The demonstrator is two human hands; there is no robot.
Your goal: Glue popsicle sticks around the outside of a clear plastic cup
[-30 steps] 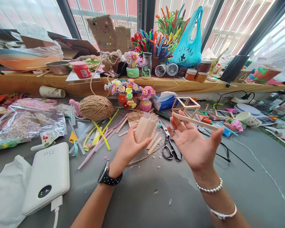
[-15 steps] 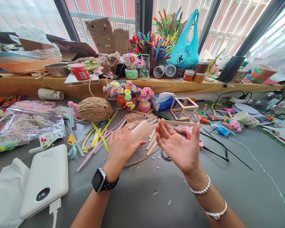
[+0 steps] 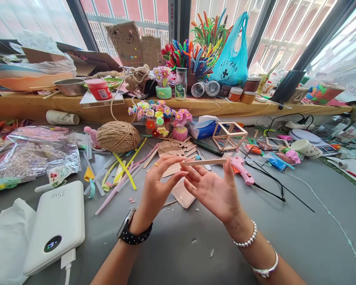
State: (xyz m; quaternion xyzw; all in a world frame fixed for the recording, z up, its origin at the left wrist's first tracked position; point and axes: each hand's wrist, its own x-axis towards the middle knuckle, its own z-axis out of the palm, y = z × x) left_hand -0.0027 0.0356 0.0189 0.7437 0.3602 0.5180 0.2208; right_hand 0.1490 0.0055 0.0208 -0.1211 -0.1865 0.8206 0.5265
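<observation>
My right hand (image 3: 215, 190) faces palm up and holds a wooden craft stick (image 3: 206, 162) level, its right end against the thumb and its left part against the fingertips. My left hand (image 3: 158, 186) is curved at the stick's left end, thumb and forefinger apart; whether a fingertip touches the stick is hard to see. Below, between the hands, a clear plastic packet (image 3: 184, 196) lies on the grey table. More craft sticks (image 3: 173, 148) are piled just beyond. To the right of my right hand lies a pink glue gun (image 3: 242, 171).
Behind the sticks stand a twine ball (image 3: 118, 136), a pink fuzzy flower pot (image 3: 180, 128) and a stick-built cube frame (image 3: 230, 135). A white power bank (image 3: 57, 227) lies at left, near pipe cleaners and glue sticks. The glue gun's black cable (image 3: 269, 190) loops at right.
My left hand has let go of the clear packet, which now lies on the table, and moved to the stick's left end. My right hand has shifted left and slightly down with the stick.
</observation>
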